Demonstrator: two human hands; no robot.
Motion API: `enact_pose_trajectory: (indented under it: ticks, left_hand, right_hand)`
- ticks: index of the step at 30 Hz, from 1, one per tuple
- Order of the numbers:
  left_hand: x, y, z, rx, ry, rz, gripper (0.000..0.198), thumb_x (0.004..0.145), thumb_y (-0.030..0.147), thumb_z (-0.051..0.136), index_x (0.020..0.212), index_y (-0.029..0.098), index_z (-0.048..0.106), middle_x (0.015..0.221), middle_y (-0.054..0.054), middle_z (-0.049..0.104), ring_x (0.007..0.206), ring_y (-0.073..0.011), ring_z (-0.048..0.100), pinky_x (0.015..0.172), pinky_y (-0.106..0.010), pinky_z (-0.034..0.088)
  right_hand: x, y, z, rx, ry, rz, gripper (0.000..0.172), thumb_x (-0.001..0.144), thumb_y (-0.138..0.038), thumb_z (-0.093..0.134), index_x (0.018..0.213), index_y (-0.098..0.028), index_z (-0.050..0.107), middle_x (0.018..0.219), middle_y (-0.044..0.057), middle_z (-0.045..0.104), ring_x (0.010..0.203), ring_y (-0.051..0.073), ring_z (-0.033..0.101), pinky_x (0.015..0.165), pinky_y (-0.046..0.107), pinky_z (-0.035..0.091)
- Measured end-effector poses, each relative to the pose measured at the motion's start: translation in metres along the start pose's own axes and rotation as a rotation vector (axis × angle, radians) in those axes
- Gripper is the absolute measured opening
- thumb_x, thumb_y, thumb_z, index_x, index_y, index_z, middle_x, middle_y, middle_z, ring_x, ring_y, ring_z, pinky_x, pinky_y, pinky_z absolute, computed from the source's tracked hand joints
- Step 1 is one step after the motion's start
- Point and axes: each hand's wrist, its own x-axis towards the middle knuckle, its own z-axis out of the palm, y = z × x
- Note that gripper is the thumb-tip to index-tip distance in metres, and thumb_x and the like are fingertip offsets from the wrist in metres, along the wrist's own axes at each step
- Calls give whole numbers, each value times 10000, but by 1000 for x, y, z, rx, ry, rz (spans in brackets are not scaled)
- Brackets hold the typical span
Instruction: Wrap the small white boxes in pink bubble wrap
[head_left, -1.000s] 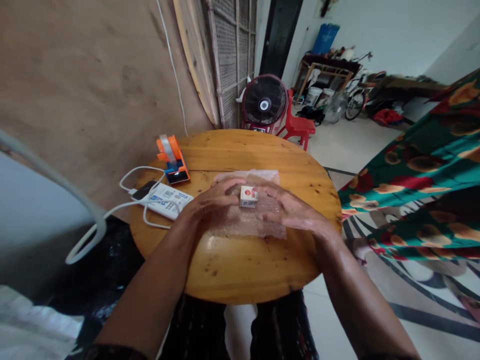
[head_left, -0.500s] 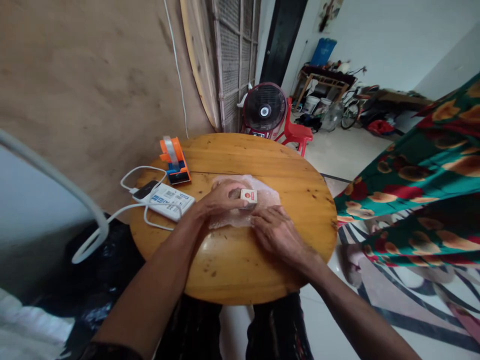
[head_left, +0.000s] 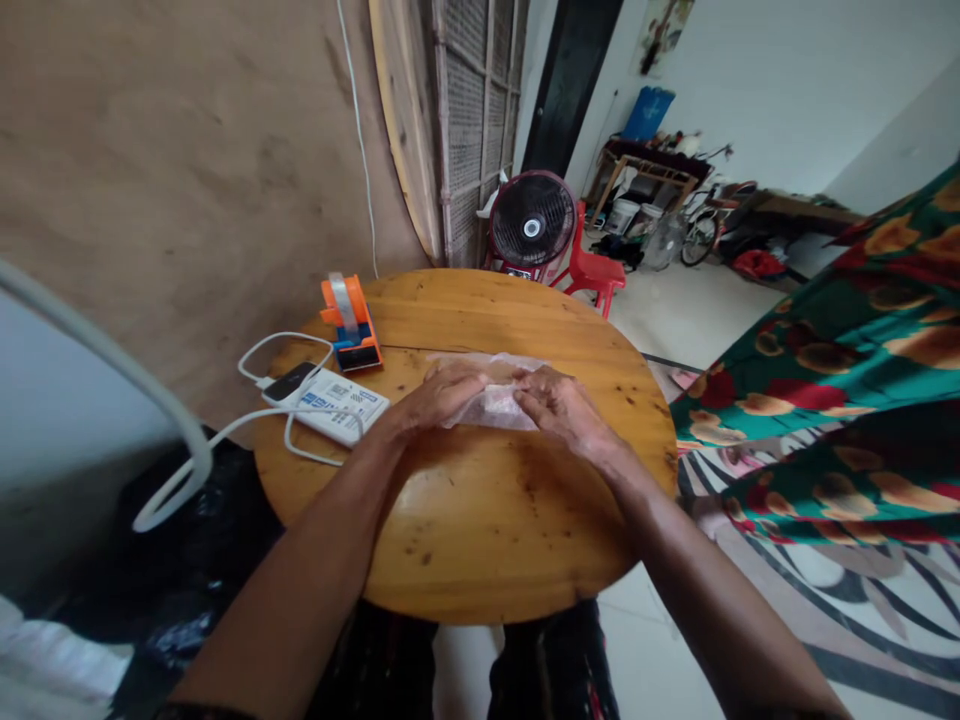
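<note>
A sheet of clear bubble wrap (head_left: 495, 418) lies on the round wooden table (head_left: 480, 510), its near part folded up over a small box (head_left: 499, 398). The box shows only faintly through the plastic. My left hand (head_left: 448, 392) holds the wrap at the box's left side, its fingers curled over the edge. At the right side, my right hand (head_left: 559, 402) grips the folded wrap, fingers bent and pressed down against it. Some of the fingertips are hidden in the plastic.
An orange and blue tape dispenser (head_left: 350, 322) stands at the table's back left. Near it lie a white box (head_left: 345, 408), a dark device (head_left: 291, 382) and a white cable. Behind are a fan (head_left: 532, 225) and a red chair (head_left: 596, 268). A person in patterned clothing (head_left: 832, 350) stands right.
The near flap of bubble wrap has been lifted and folded over the box, covering it. My right hand has moved up and away from me, from the near edge to the box's right side.
</note>
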Motion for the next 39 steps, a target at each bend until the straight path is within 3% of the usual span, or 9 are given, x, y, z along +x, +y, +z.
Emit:
enact_pose_trajectory:
  ticks: [6, 12, 17, 20, 24, 35, 39]
  left_hand:
    - [-1, 3, -4, -121, 6, 15, 531, 980, 453, 244, 1015, 176, 696, 1154, -65, 683, 1136, -263, 574, 1030, -414, 413]
    - [1, -5, 1, -29, 115, -7, 462, 775, 534, 619, 1090, 204, 695, 1282, -76, 627, 1259, -291, 499, 1111, -440, 350]
    - [4, -12, 15, -30, 149, -78, 381, 762, 480, 646, 994, 187, 720, 1031, -62, 707, 958, -240, 634, 870, -365, 505]
    - [5, -15, 18, -81, 143, -95, 304, 784, 417, 614, 931, 174, 722, 916, -38, 703, 806, -190, 625, 733, -305, 500]
    - [4, -15, 18, -113, 135, -74, 255, 779, 368, 603, 891, 171, 719, 860, -26, 684, 750, -163, 597, 665, -266, 467]
    - [4, -12, 19, -193, 137, -86, 222, 756, 350, 583, 793, 167, 702, 741, -9, 640, 673, -143, 536, 595, -240, 410]
    - [4, -12, 19, -197, 147, -86, 212, 752, 326, 577, 789, 160, 703, 753, -8, 646, 688, -140, 542, 619, -237, 411]
  right_hand:
    - [10, 16, 14, 290, 40, 156, 168, 775, -334, 617, 775, -171, 654, 703, 6, 623, 592, 119, 527, 567, 239, 401]
    - [14, 26, 23, 372, 77, 197, 164, 725, -330, 643, 721, -168, 663, 603, -15, 578, 515, 94, 462, 499, 213, 358]
    - [13, 26, 20, 405, 43, 154, 191, 746, -343, 644, 713, -158, 676, 606, -15, 580, 523, 91, 465, 508, 205, 363]
    - [10, 24, 18, 384, 11, 116, 226, 788, -361, 625, 703, -161, 686, 590, -20, 550, 520, 87, 439, 499, 198, 338]
    - [8, 24, 18, 377, -43, 99, 268, 827, -393, 605, 713, -163, 681, 560, -35, 500, 496, 82, 394, 493, 204, 310]
    - [10, 24, 19, 506, -68, 109, 205, 778, -362, 627, 725, -164, 610, 635, -16, 564, 563, 103, 484, 550, 223, 382]
    - [10, 31, 26, 534, -45, 80, 206, 790, -354, 619, 886, -171, 632, 760, 7, 639, 669, 130, 577, 649, 251, 462]
